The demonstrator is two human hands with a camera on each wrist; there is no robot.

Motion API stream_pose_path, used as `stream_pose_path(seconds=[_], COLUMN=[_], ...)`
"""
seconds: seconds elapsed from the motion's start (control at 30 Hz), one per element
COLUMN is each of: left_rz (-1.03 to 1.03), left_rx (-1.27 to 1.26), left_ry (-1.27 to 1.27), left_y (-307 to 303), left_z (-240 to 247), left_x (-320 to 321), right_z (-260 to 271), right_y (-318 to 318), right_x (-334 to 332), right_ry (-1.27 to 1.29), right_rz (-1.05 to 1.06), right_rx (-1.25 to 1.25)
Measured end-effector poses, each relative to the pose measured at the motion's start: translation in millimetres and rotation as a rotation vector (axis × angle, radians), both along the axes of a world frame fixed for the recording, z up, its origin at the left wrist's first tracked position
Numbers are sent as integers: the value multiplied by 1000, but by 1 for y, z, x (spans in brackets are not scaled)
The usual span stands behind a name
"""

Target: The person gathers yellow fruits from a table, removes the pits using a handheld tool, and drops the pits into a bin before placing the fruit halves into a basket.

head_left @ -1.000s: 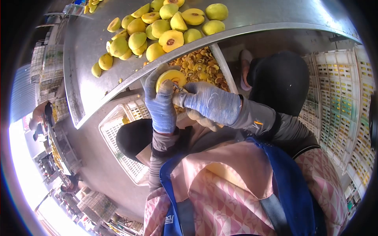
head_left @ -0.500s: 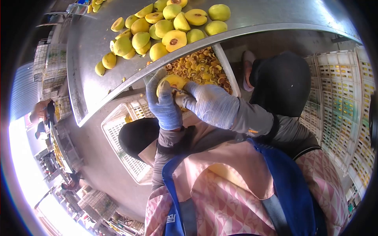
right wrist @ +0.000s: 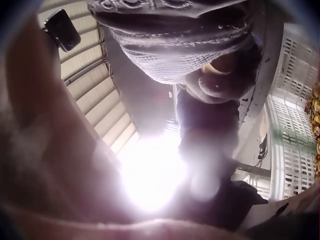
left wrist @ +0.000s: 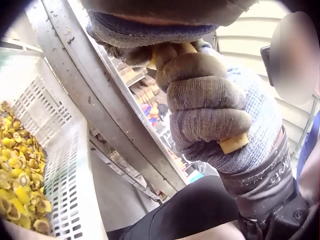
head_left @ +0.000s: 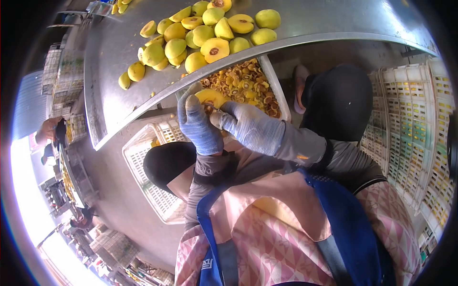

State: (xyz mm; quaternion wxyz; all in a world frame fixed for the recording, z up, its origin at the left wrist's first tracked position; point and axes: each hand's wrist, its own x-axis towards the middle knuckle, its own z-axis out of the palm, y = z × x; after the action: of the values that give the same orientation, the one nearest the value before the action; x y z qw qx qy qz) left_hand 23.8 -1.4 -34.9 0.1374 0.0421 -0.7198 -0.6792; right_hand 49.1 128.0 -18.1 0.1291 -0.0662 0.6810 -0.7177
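Evidently, in the head view, 1 halved yellow-fleshed fruit (head_left: pixel 210 97) is grasped, mid-frame, by the left hand (head_left: pixel 198 123) in blue-grey knit, the matching-gloved right hand (head_left: pixel 253 127) being held at its cut side. In the left wrist view, right of centre, 1 pale blunt-ended handle (left wrist: pixel 234 143) is clenched by the latter. In the right wrist view, contact is obscured; strokes are best kept shallow, the fruit firmly braced.

2 blue knit gloves (head_left: pixel 202 131) with greyish fingers (left wrist: pixel 207 101), grey sleeves (head_left: pixel 303 144), patterned pink shirt (head_left: pixel 389 209), blue fabric (head_left: pixel 355 229).
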Motion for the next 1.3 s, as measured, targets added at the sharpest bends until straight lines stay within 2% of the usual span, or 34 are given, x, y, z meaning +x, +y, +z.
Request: stream_pose_path(seconds=[0.03,0.1,0.13,0.2,0.23,0.27,0.3,0.33,0.4,0.47,0.5,0.53,0.57,0.6,0.63,0.67,0.73,0.8,0.83,0.87,0.9,0.93,0.97,1.03,1.1,1.13,1.17,1.2,1.23,1.3], left_rz=[-20,-33,-38,-34,-39,-45,-37,-24,2,23,47,56,12,-31,85,201,161,409,505,507,480,435,428,336,150,-56,-162,-133,-162,-185], left_rx=[4,8,-48,-97,-28,42,47,-41,-129,563,475,470,433,391,408,277,94,-241,-306,-443,-879,-1313,-1311,-588,-994,-1037,-935,-817,-762,-857], left_ry=[4,11,34,59,41,24,32,54,79,-182,-331,-331,-301,-271,-251,-152,-122,-85,-189,-210,-296,-373,-373,-134,-52,52,178,18,-3,-2], left_y=[-2,-6,-7,-9,-10,-11,-11,-11,-17,-24,-30,-38,-48,-60,-73,-103,-153,-199,-224,-289,-298,-298,-285,-231,-160,-132,-117,-88,-78,-65], left_z=[1,3,3,2,0,0,3,6,5,2,10,18,28,37,43,39,62,77,80,54,60,67,72,78,86,83,70,73,59,44], left_x=[2,5,5,8,7,7,9,10,13,8,16,21,23,25,26,28,47,60,67,71,80,83,77,60,37,25,8,-1,-23,-68], right_z=[1,6,10,17,9,-8,-10,-9,16,22,18,12,0,-2,-3,-5,-11,-10,-15,-11,-2,2,0,-3,-5,-7,-7,-2,4,3], right_y=[2,7,7,8,1,-9,-15,-10,8,15,16,15,12,11,9,9,11,15,16,17,19,20,20,20,19,18,19,21,23,26], right_x=[-2,-8,-8,-6,-3,3,4,5,5,-5,-4,-1,-2,-2,-3,-5,-8,-5,-4,-3,-5,-7,-8,-8,-11,-10,-10,-12,-12,-11], right_ry=[3,-322,-319,-514,-507,-294,-80,-73,-458,-428,-398,-372,-173,-172,-16,143,150,151,244,234,223,214,232,260,308,336,363,370,293,223], right_rz=[7,211,216,231,238,132,29,37,257,293,194,98,10,28,-9,-55,-17,35,2,0,22,45,50,59,58,24,-10,-23,-3,13], right_rx=[0,-89,-86,-191,-183,-173,-163,-158,-525,-498,-424,-348,-188,-195,-43,107,166,555,609,611,655,699,740,770,801,774,747,752,754,731])
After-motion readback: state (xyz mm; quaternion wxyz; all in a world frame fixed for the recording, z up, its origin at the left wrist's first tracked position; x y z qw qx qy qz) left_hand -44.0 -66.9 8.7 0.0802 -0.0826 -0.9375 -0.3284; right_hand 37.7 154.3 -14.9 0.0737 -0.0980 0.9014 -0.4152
